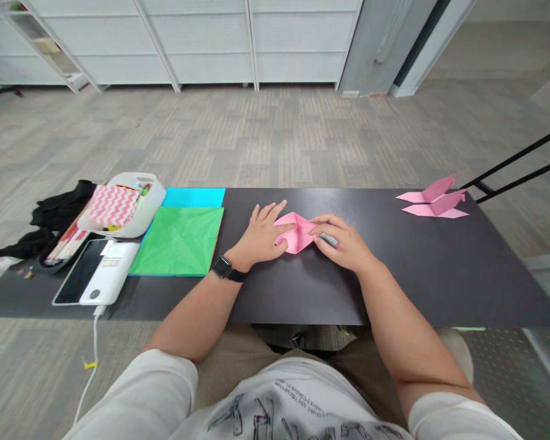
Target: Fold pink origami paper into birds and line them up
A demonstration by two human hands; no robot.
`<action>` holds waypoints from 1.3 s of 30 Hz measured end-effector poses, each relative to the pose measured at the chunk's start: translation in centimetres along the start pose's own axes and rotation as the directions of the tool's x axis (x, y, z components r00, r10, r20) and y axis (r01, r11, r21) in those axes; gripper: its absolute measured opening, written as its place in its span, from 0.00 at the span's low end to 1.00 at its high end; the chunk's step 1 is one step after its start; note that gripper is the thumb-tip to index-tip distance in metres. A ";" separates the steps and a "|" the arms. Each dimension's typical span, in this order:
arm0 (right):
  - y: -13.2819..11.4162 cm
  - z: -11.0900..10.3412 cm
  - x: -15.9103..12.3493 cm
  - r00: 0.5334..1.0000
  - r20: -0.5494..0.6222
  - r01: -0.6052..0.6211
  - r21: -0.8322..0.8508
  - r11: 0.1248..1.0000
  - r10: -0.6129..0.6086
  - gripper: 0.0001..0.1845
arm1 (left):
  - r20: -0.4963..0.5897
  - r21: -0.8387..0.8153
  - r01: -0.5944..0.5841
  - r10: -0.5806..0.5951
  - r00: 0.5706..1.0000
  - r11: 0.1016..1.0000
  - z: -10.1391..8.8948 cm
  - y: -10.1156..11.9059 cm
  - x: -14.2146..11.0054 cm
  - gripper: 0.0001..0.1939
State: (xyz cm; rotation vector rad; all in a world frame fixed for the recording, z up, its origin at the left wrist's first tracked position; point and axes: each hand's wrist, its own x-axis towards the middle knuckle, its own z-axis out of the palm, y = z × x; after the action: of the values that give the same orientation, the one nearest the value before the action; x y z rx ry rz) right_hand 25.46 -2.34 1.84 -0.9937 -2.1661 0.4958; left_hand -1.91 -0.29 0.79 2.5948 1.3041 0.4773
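Dark worktop (pixel 421 275), busiest at left
A paper stack (pixel 181 244) (green on top) and a black-screened device (pixel 77 272) lie left; pink folded paper (pixel 297 241) central; two pink paper birds (pixel 440 205) right.

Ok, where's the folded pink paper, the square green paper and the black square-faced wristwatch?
Folded pink paper (pixel 303 233), head view: right of its middle.
Square green paper (pixel 178 242), head view: middle of its top.
Black square-faced wristwatch (pixel 221 266), head view: its screen.
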 end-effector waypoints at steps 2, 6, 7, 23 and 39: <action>0.1 0.0 0.0 1.000 -0.003 -0.029 -0.016 0.999 0.029 0.10 | 0.013 -0.007 0.006 -0.006 1.000 1.000 0.2 -0.2 0.1 0.29; 0.1 -0.1 0.2 0.996 -0.026 -0.085 -0.055 0.995 0.084 0.11 | 0.040 -0.004 0.013 -0.013 0.999 1.000 0.4 -0.4 0.4 0.30; 0.2 -0.1 0.2 0.996 -0.031 -0.090 -0.061 0.994 0.088 0.12 | 0.044 -0.001 0.014 -0.014 0.999 1.000 0.4 -0.4 0.4 0.30; 2.7 -0.4 -0.5 0.997 0.024 -0.069 -0.096 0.993 0.072 0.08 | -0.029 -0.057 -0.181 0.179 0.983 0.982 -1.2 -0.4 0.3 0.15; 1.1 0.8 0.3 0.996 -0.083 0.017 -0.218 0.976 -0.036 0.08 | -0.031 0.112 -0.307 0.312 0.950 0.945 -0.4 1.3 0.4 0.08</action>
State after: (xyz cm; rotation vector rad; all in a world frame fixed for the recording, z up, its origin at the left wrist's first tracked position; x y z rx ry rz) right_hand 25.32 -1.48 0.80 -1.0799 -2.1854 0.2015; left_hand -0.90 -0.76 1.63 2.9108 0.9589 0.5366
